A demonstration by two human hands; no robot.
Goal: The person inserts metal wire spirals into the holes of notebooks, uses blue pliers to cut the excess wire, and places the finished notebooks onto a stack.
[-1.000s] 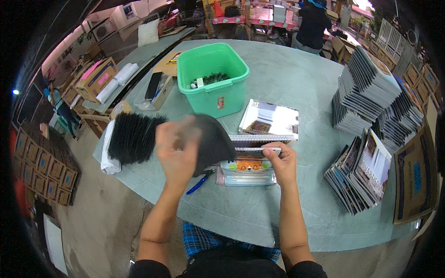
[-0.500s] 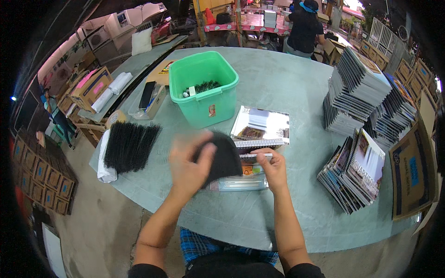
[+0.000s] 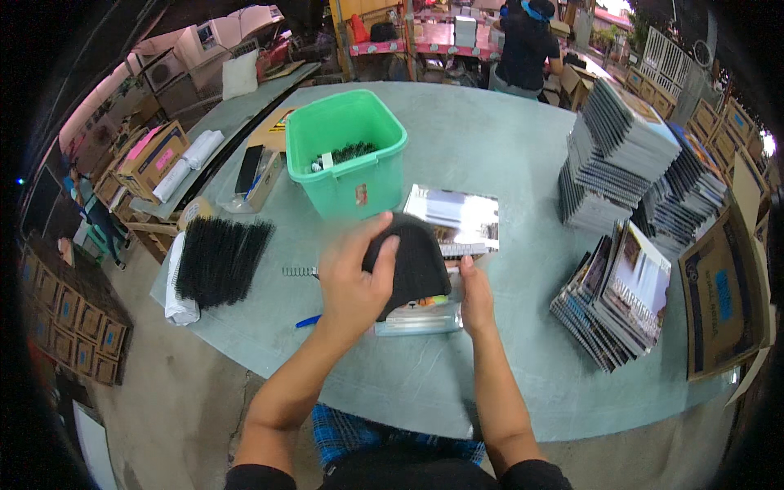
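My left hand [image 3: 351,282], smeared at its upper edge, grips a flat black piece with rounded corners [image 3: 416,257], with the thumb across its face. What it is made for I cannot tell. A thin black wire coil [image 3: 297,271] sticks out left of that hand. With its thumb raised, my right hand [image 3: 477,294] closes on the right edge of a booklet mostly hidden by the black piece. Behind it lies a spiral-bound booklet [image 3: 457,216] with a shiny cover. A clear packet [image 3: 420,320] lies under my hands, beside a blue pen [image 3: 308,322].
A green bin [image 3: 347,180] with black coils inside stands behind my left hand. Black coils [image 3: 222,261] lie piled at left. Stacked booklets [image 3: 625,155], a smaller pile [image 3: 616,294] and a cardboard box [image 3: 723,286] stand at right. Another person [image 3: 527,49] works at the back.
My left hand and the black piece have shifted slightly right, and the piece now hides the booklet edge in my right hand. The coil and blue pen have come into view.
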